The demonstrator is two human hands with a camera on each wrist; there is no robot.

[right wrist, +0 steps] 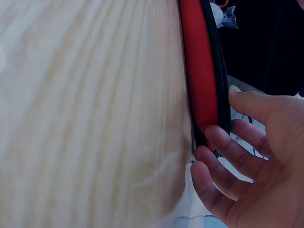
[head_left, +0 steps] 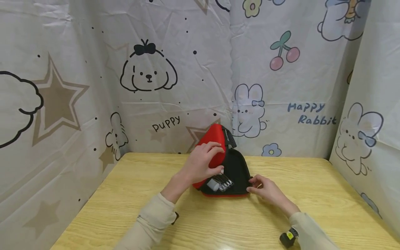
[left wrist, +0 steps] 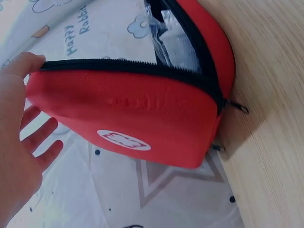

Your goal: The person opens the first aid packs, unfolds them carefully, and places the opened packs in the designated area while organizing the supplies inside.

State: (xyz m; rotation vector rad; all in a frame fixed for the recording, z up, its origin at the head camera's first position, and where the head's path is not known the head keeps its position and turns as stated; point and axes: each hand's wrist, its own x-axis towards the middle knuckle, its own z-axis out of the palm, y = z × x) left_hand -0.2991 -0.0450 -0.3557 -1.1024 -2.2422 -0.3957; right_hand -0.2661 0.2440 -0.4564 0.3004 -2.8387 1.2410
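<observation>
On my screen, a red, black-lined case [left wrist: 133, 109] sits near a yellow, wood-grained table [head_left: 218, 224] far edge; brown-starred white curtain [head_left: 200, 93] behind.

The head view was directed forward and down at the table [head_left: 140, 201]. The red case [head_left: 232, 163] was shared by all views, being framed close up from the left wrist and, low over the table, from the right wrist.

Case [left wrist: 109, 97]: matt cloth | wrapping [left wrist: 179, 45]: glossy plastic | table [head_left: 225, 222]: smooth wood
</observation>
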